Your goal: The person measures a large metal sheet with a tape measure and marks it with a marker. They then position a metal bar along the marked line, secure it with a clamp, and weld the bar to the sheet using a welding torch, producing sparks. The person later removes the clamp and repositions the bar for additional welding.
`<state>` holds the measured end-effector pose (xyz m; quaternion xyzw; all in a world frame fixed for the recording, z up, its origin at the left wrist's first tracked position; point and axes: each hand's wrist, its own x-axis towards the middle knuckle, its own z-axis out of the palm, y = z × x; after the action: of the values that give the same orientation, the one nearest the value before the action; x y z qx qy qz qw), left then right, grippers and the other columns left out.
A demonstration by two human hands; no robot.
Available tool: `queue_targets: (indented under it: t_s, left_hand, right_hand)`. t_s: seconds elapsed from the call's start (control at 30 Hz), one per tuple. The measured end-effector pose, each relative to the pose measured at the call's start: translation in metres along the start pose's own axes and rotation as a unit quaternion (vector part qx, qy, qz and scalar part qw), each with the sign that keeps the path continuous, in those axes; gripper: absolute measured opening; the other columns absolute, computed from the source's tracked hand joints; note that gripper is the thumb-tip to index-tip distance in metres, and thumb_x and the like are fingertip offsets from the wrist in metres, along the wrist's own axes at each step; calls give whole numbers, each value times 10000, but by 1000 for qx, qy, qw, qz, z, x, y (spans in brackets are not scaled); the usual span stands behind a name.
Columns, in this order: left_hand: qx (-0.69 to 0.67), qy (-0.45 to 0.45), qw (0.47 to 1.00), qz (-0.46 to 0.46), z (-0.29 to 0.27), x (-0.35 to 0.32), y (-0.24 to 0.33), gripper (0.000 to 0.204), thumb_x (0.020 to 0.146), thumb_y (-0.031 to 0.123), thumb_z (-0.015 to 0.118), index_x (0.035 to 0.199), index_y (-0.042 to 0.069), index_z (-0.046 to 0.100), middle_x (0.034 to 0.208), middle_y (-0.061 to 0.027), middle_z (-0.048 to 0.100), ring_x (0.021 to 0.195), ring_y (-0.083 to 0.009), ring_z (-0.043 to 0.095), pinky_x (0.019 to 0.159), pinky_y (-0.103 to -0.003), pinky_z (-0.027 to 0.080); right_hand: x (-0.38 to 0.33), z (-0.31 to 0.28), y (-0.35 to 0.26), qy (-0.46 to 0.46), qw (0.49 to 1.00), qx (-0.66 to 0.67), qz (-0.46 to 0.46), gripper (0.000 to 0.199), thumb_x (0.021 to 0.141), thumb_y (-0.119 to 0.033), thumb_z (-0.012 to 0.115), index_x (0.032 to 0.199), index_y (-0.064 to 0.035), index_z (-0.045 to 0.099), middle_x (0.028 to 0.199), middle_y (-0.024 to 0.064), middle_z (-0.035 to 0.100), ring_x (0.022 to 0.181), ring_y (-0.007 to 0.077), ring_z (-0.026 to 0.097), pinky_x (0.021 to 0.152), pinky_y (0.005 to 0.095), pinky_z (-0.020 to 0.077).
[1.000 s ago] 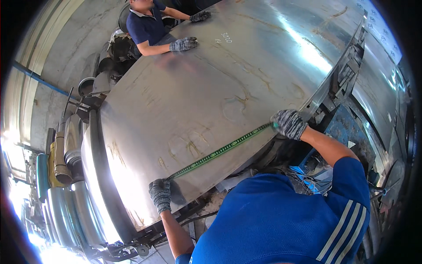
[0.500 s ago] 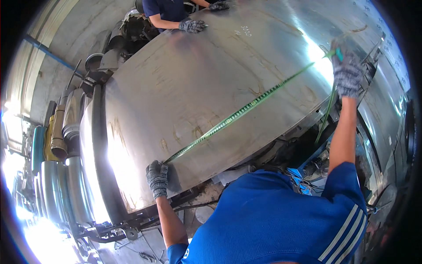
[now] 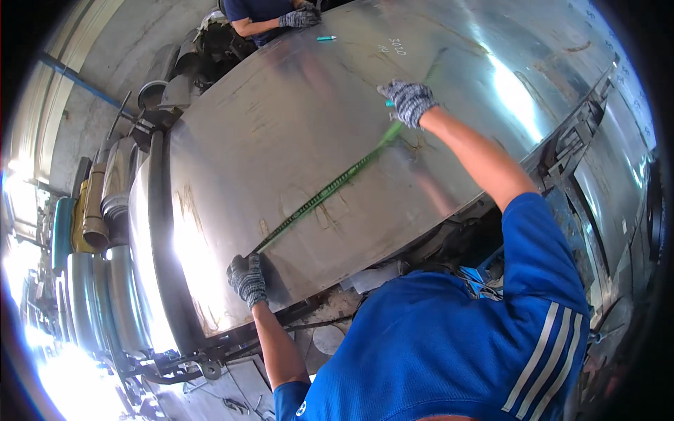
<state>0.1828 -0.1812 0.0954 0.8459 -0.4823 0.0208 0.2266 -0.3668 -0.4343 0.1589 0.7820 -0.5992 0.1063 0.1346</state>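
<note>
You stand in a metal fabrication workshop, its trade plain on every side. A broad curved steel sheet (image 3: 295,140), scuffed and glaring with reflected daylight, fills the space before you on a heavy steel frame (image 3: 210,351). Rolled metal cylinders (image 3: 91,295) lie stacked along your left beside a bare concrete floor (image 3: 91,49). Across the sheet, a co-worker's gloved hand (image 3: 298,17) rests on its far edge near a small marker (image 3: 326,38).

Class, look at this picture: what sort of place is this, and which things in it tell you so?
Probably a metal workshop. A big steel sheet fills the bench, the gloved left hand and right hand stretch a green measuring tape across it, and rolled metal tubes lie alongside.
</note>
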Motion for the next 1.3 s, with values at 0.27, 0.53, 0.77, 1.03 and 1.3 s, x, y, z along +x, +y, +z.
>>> queue_targets:
  t_s: [0.27,0.53,0.77,1.03,1.3]
  left_hand:
    - [41,-35,999,-6,0,6,13,596,822,429,791,1243,27,663,1307,-232,624,1242,-395,562,1078,-485,436]
    - [-150,3,988,-48,54,117,73,555,820,383,815,1193,-2,669,1209,-234,662,1115,-370,641,974,-437,512]
    - [-80,-93,988,89,84,139,166,736,818,433,821,1371,7,585,1380,-250,599,1232,-378,611,1053,-431,484]
    - [-16,-126,977,170,92,123,174,699,767,428,840,1345,107,615,1265,-174,656,1163,-363,636,1028,-450,503]
    - [-240,-353,902,68,87,56,150,355,891,255,736,1175,51,674,970,-161,727,862,-283,704,782,-359,564]
  right_hand:
    - [-105,35,-34,18,952,248,179,553,930,-350,684,1415,-124,542,1382,189,604,1227,358,608,1027,450,498]
    - [-142,63,-25,133,942,241,194,356,914,-295,686,1208,-93,683,1151,179,702,1055,373,667,933,459,534]
    - [-142,52,-26,156,932,258,202,266,938,-277,648,1129,-105,718,1094,161,713,994,366,680,883,457,549]
    - [-142,67,-23,161,942,232,182,287,941,-301,638,1119,-88,706,1086,168,716,972,363,687,866,458,552]
    - [-140,69,-24,155,930,268,199,327,945,-332,631,1131,-75,710,1109,170,717,1012,361,683,908,453,545]
